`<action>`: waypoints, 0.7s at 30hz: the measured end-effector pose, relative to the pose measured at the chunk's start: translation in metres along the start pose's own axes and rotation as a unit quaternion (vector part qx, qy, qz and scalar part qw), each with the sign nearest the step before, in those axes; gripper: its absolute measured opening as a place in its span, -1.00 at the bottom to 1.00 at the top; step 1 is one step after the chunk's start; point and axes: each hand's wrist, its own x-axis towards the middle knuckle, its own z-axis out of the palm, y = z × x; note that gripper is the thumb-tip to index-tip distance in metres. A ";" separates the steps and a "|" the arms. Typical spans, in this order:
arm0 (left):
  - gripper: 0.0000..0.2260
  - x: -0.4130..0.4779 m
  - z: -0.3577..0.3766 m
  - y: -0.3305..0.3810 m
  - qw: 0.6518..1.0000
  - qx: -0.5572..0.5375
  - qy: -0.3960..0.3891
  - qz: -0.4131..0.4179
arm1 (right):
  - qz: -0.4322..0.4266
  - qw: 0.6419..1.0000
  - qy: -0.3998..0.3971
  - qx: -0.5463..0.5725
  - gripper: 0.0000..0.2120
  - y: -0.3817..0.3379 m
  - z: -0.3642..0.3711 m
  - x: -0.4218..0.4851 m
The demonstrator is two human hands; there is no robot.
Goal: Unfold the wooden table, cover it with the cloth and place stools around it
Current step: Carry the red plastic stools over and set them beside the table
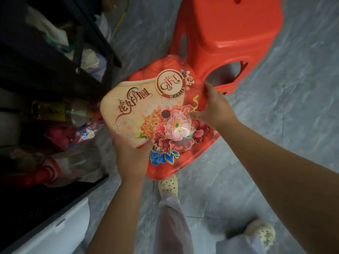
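Observation:
I hold a red plastic stool with a printed flower seat, lifted above the grey floor and tilted toward me. My left hand grips its near-left edge, thumb on top of the seat. On the right edge, my right hand grips with its fingers curled over the rim. A second stool, plain red, stands on the floor just behind and to the right of the held one. The wooden table and the cloth are out of view.
A dark shelf rack packed with bottles and bags fills the left side. A white box with a black top sits at the lower left. My feet in pale clogs stand on grey marble-pattern tiles.

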 end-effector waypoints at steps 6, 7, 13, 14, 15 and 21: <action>-0.11 -0.110 0.051 0.062 0.992 0.095 -0.044 0.066 | 0.077 0.994 -0.008 0.083 0.05 0.117 -0.082 -0.082; -0.12 -0.129 0.063 0.068 0.990 0.102 -0.057 0.075 | 0.089 0.991 -0.002 0.095 0.04 0.140 -0.094 -0.099; -0.19 -0.261 0.177 0.101 0.969 0.082 -0.171 0.159 | 0.167 0.972 0.070 0.151 0.10 0.299 -0.182 -0.210; -0.20 -0.287 0.203 0.107 0.963 0.089 -0.187 0.175 | 0.185 0.966 0.086 0.157 0.06 0.332 -0.199 -0.232; -0.21 -0.315 0.232 0.114 0.955 0.099 -0.202 0.195 | 0.207 0.959 0.106 0.161 0.02 0.366 -0.217 -0.256; -0.12 -0.486 0.411 0.141 0.882 0.158 -0.335 0.289 | 0.337 0.891 0.231 0.196 -0.01 0.556 -0.306 -0.416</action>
